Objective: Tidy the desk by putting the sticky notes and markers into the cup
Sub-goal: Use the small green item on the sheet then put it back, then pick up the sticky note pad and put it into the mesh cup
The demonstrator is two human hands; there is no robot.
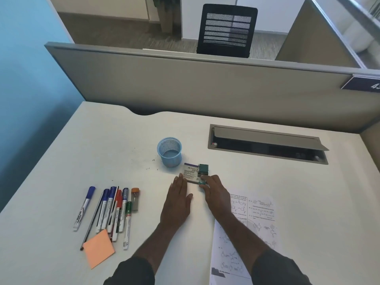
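Note:
A blue mesh cup [169,151] stands upright and empty near the middle of the white desk [102,140]. Several markers [112,210] with blue, red and green caps lie side by side at the left. An orange sticky note pad [98,249] lies at their near end. Just right of the cup sit a small purple-and-white packet [190,171] and a small green box [203,169]. My left hand [177,199] lies flat on the desk, fingertips at the packet's left edge. My right hand [216,194] reaches to a small object below the green box, fingers bent around it.
A printed sheet [253,221] with diagrams lies at the right, partly under my right forearm. An open cable tray [267,144] is sunk into the desk at the back right. A grey partition [185,85] closes the far edge. A small orange-capped tube [135,199] lies by the markers.

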